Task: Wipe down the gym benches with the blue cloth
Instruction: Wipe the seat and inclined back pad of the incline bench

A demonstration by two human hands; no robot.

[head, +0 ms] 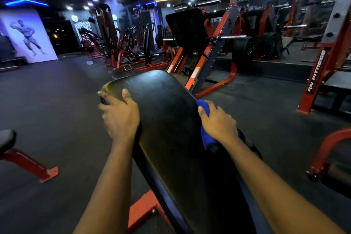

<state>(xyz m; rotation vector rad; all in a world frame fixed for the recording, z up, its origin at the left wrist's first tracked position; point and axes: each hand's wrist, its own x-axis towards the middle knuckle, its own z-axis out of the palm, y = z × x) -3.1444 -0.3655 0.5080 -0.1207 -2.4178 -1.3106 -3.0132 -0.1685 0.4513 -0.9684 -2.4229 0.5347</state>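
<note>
We steady the bench pad (pixel 167 119) with our left hand (pixel 119 118) gripping its left edge, our right hand (pixel 218 125) clutching the blue cloth (pixel 206 138) at the right edge, likely sweeping across next.

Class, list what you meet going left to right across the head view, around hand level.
Red steel floor foot, left hand, black padded bench, right hand gripping the rolled blue cloth, red curved steel frame.

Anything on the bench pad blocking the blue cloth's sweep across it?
Only the left hand, gripping the far left edge of the bench pad. The right hand holds the blue cloth at the right edge; the pad between looks bare.
</note>
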